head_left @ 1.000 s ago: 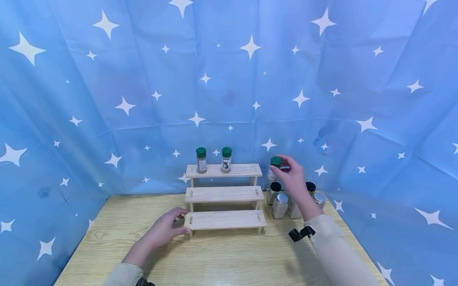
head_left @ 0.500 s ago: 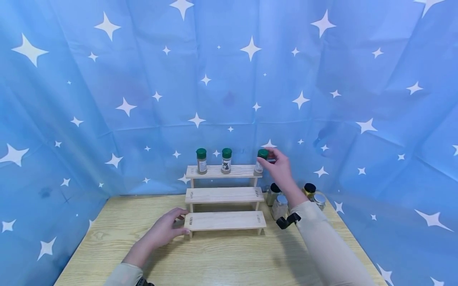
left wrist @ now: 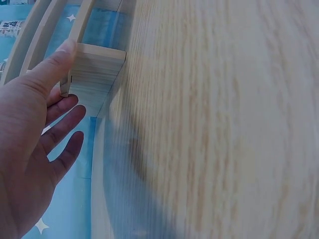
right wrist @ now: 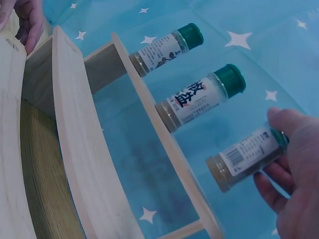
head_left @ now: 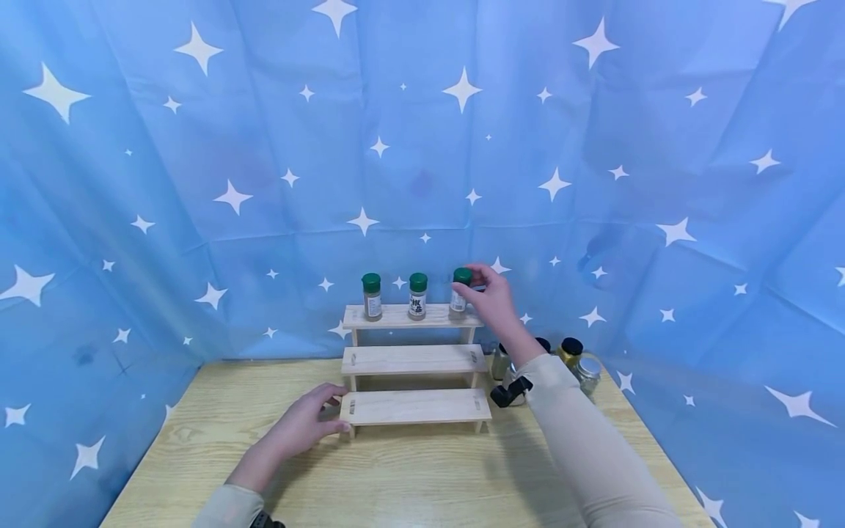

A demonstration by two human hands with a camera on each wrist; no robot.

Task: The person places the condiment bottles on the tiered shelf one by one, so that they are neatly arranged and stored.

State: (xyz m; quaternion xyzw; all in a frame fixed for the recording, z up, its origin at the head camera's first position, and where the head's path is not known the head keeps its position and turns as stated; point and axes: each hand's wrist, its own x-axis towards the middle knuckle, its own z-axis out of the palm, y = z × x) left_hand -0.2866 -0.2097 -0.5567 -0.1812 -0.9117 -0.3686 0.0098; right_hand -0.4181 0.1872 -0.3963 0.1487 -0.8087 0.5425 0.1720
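Note:
A three-tier wooden shelf rack [head_left: 412, 358] stands on the table. My left hand [head_left: 305, 422] grips the left end of its lowest tier; the left wrist view has the thumb [left wrist: 62, 57] against the board and the other fingers bent behind it. My right hand [head_left: 494, 297] pinches a spice jar [right wrist: 249, 154] by its green lid, upright and close over the right part of the top tier. Two similar green-lidded jars stand on that tier: one at the left [head_left: 372, 299], another near the middle [head_left: 417, 299] with large dark characters on its label.
Right of the rack, several jars are grouped on the table [head_left: 396, 477], including a black-lidded jar [head_left: 571, 352] and a silver-lidded jar [head_left: 588, 372]. My right forearm partly hides them. A blue star-patterned curtain [head_left: 422, 183] hangs behind and along both sides.
My right hand has carried the green-lidded spice jar leftward, from above the grouped jars to over the top tier's right part. The left hand keeps its hold on the rack.

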